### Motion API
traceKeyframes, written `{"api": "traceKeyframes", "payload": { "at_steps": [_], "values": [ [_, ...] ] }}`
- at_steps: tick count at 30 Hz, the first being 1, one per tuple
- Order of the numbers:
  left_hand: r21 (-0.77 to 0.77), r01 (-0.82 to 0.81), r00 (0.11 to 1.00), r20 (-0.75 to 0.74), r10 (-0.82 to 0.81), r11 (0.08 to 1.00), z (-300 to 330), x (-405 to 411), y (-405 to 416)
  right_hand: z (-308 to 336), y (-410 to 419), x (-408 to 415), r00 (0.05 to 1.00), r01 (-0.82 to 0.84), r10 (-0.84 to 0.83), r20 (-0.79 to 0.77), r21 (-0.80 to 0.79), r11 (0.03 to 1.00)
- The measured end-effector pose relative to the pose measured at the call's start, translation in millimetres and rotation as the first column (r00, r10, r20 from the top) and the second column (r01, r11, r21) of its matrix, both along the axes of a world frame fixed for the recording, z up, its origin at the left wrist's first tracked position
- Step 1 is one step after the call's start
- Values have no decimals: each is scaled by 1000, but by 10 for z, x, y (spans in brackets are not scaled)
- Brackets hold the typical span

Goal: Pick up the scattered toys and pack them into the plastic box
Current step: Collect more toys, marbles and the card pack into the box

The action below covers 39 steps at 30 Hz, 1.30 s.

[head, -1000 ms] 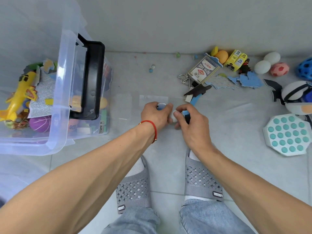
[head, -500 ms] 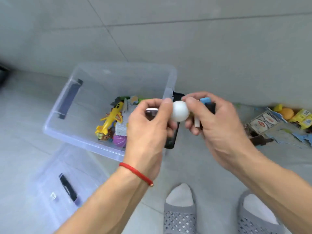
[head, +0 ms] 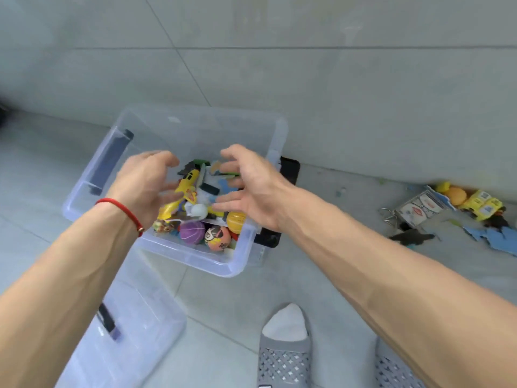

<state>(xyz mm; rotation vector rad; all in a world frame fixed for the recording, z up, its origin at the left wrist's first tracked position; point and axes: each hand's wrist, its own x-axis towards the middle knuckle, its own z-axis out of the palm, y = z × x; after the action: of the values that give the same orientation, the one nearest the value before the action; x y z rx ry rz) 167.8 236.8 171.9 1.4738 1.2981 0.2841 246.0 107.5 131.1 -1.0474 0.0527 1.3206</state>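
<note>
No text, brand or number can be read anywhere. Printing is seen on the card box [head: 418,210] lying on the floor near the wall, with a red diamond mark at its middle, but its letters are too blurred to be made out. Markings on the yellow toy plane [head: 187,189] inside the plastic box [head: 195,257] are possibly lettering, yet remain illegible.

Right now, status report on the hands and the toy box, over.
Left hand open, right hand open, both over plastic box. White ball in box among toys. Card box still on floor. Nothing blocking.
</note>
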Motion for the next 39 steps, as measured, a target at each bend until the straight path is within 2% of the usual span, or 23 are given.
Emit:
{"api": "traceKeyframes", "payload": {
  "at_steps": [2,4,7,9,10,11,13,15,17,18,20,21,23,26,29,32,34,35,36,38,39],
  "values": [
    [100,70,998,-10,-69,992,-25,122,-162,-22,6,-68,978,-28,41,203,-67,997],
    [257,72,997,-20,-70,964,-55,202,-315,-36,17,-137,887,15,35,460,-106,994],
    [616,99,992,1,-127,781,-29,283,-620,-124,-200,-52,685,207,-135,716,-13,978],
    [765,162,946,60,-319,623,12,316,-942,-307,-537,159,564,385,-240,790,6,923],
    [794,193,902,88,-423,576,11,354,-1124,-448,-738,306,523,460,-233,820,-42,887],
    [788,239,857,104,-505,567,-42,406,-1286,-665,-954,462,500,514,-174,848,-128,848],
    [696,415,790,44,-612,586,-309,573,-1557,-1124,-1405,733,471,574,59,880,-356,737],
    [436,644,736,-127,-665,629,-795,823,-1765,-1522,-1828,858,451,631,268,851,-517,579],
    [128,723,685,-258,-681,679,-1315,1089,-1903,-1742,-2122,871,415,695,409,812,-574,433],
    [59,737,651,-331,-683,674,-1543,1212,-1943,-1798,-2205,861,412,710,479,775,-602,365],
    [63,789,557,-492,-669,611,-1886,1392,-1989,-1858,-2275,834,455,700,575,681,-672,242],
    [110,804,541,-544,-642,584,-2015,1452,-1993,-1896,-2279,829,488,685,582,651,-699,207],
    [217,816,547,-589,-595,535,-2211,1528,-1982,-1955,-2255,846,560,641,560,610,-748,173],
    [291,848,523,-593,-612,442,-2448,1534,-1954,-2063,-2224,864,554,614,629,546,-777,134],
    [386,845,533,-567,-628,369,-2565,1515,-1924,-2101,-2264,896,526,609,638,563,-772,179],
    [432,833,547,-546,-634,346,-2565,1491,-1922,-2092,-2357,919,517,590,556,650,-742,318],
    [408,832,551,-534,-642,375,-2551,1490,-1916,-2073,-2426,890,501,592,487,716,-694,410],
    [373,816,578,-506,-641,441,-2537,1503,-1926,-2047,-2465,862,488,604,441,753,-657,452],
    [310,774,632,-439,-638,552,-2504,1520,-1955,-2002,-2504,817,468,627,382,797,-604,492],
    [79,638,759,-231,-609,766,-2387,1521,-2062,-1844,-2574,702,387,690,217,896,-437,577],
    [-66,590,796,-123,-593,805,-2295,1500,-2147,-1734,-2599,635,350,706,118,929,-344,619]
  ]
}}
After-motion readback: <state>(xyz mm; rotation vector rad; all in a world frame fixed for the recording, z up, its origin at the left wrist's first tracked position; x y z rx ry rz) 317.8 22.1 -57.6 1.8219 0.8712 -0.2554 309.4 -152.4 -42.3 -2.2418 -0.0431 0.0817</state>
